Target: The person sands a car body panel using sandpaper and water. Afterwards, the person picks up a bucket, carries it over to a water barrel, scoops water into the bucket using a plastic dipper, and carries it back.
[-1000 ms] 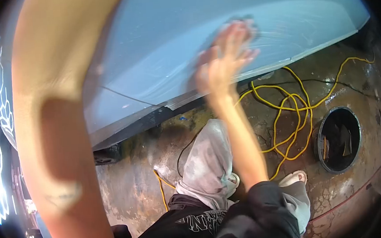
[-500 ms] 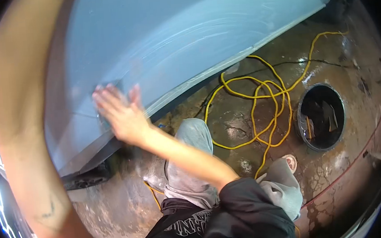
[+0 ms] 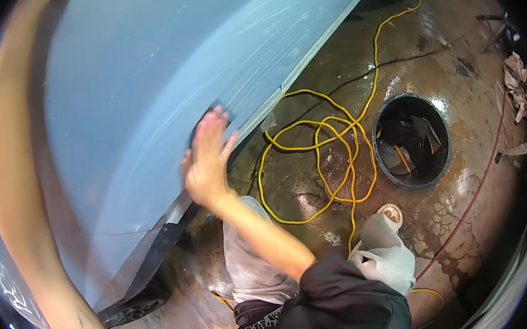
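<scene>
A blue-grey car body panel [image 3: 118,126] fills the upper left, with pale curved streaks across its surface. My right hand [image 3: 207,169] lies flat on it near the lower edge, slightly blurred. Under its fingers a dark sanding pad [image 3: 196,129] shows only as a thin border, mostly hidden by the hand. My left arm [image 3: 14,184] reaches up along the left side of the view, and its hand is beyond the top edge.
A tangled yellow hose or cord [image 3: 316,122] lies on the wet floor [image 3: 315,191]. Right of it stands a black bucket [image 3: 379,161] with water and loose pieces inside. A red line [image 3: 465,213] runs along the floor, and a crumpled cloth [image 3: 517,86] sits at far right. A wheel [image 3: 136,310] shows below the panel.
My right hand has slid along the panel to the right, with the sanding pad beneath it. The view has turned, so the bucket and yellow loops appear further left.
</scene>
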The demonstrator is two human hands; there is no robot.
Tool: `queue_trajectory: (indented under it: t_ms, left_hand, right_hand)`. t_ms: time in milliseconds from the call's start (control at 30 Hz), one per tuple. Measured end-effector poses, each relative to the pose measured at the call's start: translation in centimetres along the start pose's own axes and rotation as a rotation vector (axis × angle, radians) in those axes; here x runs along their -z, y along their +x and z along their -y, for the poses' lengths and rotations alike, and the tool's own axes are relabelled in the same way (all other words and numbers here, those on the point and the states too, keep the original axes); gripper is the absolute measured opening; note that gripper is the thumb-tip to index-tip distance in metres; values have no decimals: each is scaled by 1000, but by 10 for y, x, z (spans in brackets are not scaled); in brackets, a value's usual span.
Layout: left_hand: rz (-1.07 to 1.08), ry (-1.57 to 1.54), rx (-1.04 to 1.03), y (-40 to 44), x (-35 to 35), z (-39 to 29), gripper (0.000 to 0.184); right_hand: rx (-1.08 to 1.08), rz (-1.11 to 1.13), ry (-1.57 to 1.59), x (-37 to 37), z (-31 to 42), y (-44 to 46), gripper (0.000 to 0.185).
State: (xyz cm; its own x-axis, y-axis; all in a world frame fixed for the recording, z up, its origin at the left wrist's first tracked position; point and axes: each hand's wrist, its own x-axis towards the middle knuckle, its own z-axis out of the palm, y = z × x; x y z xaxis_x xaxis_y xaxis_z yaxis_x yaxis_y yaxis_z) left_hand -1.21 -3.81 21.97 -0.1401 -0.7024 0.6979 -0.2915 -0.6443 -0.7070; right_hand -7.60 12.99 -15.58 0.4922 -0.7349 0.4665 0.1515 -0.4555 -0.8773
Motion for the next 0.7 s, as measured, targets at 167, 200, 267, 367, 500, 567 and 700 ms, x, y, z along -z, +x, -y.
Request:
queue_trajectory:
  t_ms: [167, 200, 267, 367, 500, 567, 700]
  left_hand:
    - [144, -298, 116, -5, 9, -5, 53]
    - [136, -307, 104, -1, 6, -1, 53]
    - [145, -61, -150, 6, 4, 13, 78]
    - [73, 10, -239, 9, -3, 19, 81]
    - [65, 207, -160, -2, -30, 52, 59]
    - [40, 311, -118, -4, -43, 56, 46]
    - [87, 534, -312, -6, -42, 74, 44]
  right_hand:
    - [-267, -165, 125, 74, -85, 136, 76]
    - [-379, -248, 156, 98, -134, 200, 72]
    - [-481, -271, 106, 131, -175, 261, 70]
    - [-272, -402, 120, 85, -145, 220, 70]
    - [142, 158, 7, 18, -29, 35, 82]
    - [273, 85, -31, 36, -42, 57, 77]
    - [-142, -294, 59, 136, -154, 293, 65]
